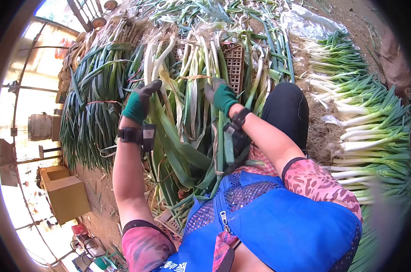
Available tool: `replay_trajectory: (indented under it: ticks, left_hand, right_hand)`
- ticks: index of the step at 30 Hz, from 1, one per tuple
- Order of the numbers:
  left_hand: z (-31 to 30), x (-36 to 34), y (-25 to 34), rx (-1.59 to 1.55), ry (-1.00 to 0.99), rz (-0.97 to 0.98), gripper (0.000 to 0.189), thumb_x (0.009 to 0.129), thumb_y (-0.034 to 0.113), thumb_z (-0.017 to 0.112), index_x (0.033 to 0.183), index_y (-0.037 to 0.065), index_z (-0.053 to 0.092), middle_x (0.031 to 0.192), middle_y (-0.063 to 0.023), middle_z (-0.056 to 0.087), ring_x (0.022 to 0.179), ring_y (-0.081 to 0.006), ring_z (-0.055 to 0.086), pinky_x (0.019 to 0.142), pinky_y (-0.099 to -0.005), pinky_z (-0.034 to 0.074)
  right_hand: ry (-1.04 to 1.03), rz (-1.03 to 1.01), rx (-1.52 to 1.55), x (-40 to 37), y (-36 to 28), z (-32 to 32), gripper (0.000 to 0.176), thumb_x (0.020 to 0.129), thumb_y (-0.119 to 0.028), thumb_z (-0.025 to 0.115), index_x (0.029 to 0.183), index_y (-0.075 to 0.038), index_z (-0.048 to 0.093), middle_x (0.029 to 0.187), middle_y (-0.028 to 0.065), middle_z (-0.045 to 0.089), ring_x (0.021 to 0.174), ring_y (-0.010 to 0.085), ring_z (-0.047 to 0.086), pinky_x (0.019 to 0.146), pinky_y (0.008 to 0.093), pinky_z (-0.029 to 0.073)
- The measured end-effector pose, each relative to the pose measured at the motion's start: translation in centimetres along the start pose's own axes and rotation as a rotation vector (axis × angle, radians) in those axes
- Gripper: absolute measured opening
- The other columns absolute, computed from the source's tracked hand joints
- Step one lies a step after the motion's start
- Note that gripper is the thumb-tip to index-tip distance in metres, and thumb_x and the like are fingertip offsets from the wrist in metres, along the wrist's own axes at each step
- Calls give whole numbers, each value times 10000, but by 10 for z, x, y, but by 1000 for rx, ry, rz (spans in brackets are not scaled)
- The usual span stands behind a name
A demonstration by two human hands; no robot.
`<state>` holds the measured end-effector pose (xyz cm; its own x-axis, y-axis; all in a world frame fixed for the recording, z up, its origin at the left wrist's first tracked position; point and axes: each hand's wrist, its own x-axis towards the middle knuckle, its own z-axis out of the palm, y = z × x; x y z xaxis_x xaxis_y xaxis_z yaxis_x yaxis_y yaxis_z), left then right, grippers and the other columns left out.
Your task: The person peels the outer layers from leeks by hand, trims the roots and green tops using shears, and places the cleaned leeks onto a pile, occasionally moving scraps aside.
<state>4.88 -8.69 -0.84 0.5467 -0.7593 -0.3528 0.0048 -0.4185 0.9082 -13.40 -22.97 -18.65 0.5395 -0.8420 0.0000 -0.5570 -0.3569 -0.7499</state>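
Observation:
Green onions with long leaves lie across the middle, roots at the top and leaves hanging toward my lap. My left hand (142, 100), in a green and dark grey glove, is closed around thick green onion stalks (165, 131) below their white ends. My right hand (221, 96), in a matching glove, has its fingers bent at other green onions (208, 59) beside a brown perforated crate (232, 68). What its fingertips grip is partly hidden. Between my hands hang more stalks with yellowed, dry leaves (193, 97).
A large tied bundle of green onions (94, 104) hangs at the left. Cleaned green onions with white stems (359, 136) lie in a long row at the right, near white plastic sheeting (310, 22). A yellow box (69, 197) stands at the lower left.

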Motion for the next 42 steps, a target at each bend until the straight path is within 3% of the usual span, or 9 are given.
replay_trajectory:
  ticks: [5,13,15,18,21,25,29,33,42]
  left_hand:
    - [2,-32,33,-97,23,-11,291,818,288,680,923,17,664,744,-46,623,636,-143,580,610,-273,465]
    - [-21,-21,16,-308,56,-21,304,872,241,668,1056,1,639,917,-111,684,801,-176,657,742,-281,535]
    - [-21,-14,12,-307,50,-50,344,881,251,672,1101,-6,614,953,-128,686,845,-193,668,800,-296,541]
    - [-11,-5,17,-256,32,-164,432,890,250,645,1214,-26,571,1040,-138,677,932,-225,667,887,-329,527]
    - [-18,14,6,891,-112,942,404,918,196,592,1268,-2,565,1118,-121,675,983,-211,662,916,-316,512]
    - [-16,10,14,186,-44,136,350,925,240,582,1189,20,649,1090,-97,677,1015,-170,619,919,-301,469]
    - [-36,3,16,437,-93,440,285,934,55,491,1158,36,667,1187,-129,659,1075,-223,634,946,-317,486]
    - [-23,-27,48,124,-68,392,400,934,298,560,1208,13,626,1077,-82,652,948,-171,618,871,-307,480]
    - [-21,-27,47,-67,17,195,419,859,335,645,1137,22,640,933,-60,641,814,-167,620,725,-300,504]
  right_hand:
    - [-595,472,304,18,50,-13,568,795,-451,689,1088,33,645,977,197,672,871,280,636,795,392,500]
    - [-100,-501,396,29,53,12,227,877,-120,572,1081,-80,664,871,103,646,824,212,621,766,303,504]
    - [-286,234,1095,9,-16,-19,310,856,-214,631,1086,-7,647,838,68,631,801,161,596,753,288,501]
    - [-491,32,1121,-24,-86,-45,458,890,-316,605,1192,27,590,957,123,669,831,151,636,724,288,530]
    - [-533,-346,971,-35,-118,-23,517,921,-357,596,1280,12,545,1055,59,651,895,158,627,780,318,521]
    - [-524,-52,863,-17,-84,-6,444,919,-354,601,1227,-34,586,1108,116,666,926,238,648,825,361,513]
    - [-156,-17,-60,-13,-4,37,503,829,-353,647,1172,-9,519,1222,246,523,1131,420,535,956,483,445]
    - [-219,185,-10,-15,10,35,653,818,-357,651,1297,16,412,1343,299,464,1241,415,485,1012,464,422]
    - [-378,262,643,18,26,14,301,719,-226,712,931,-16,672,799,134,649,697,256,613,644,365,485]
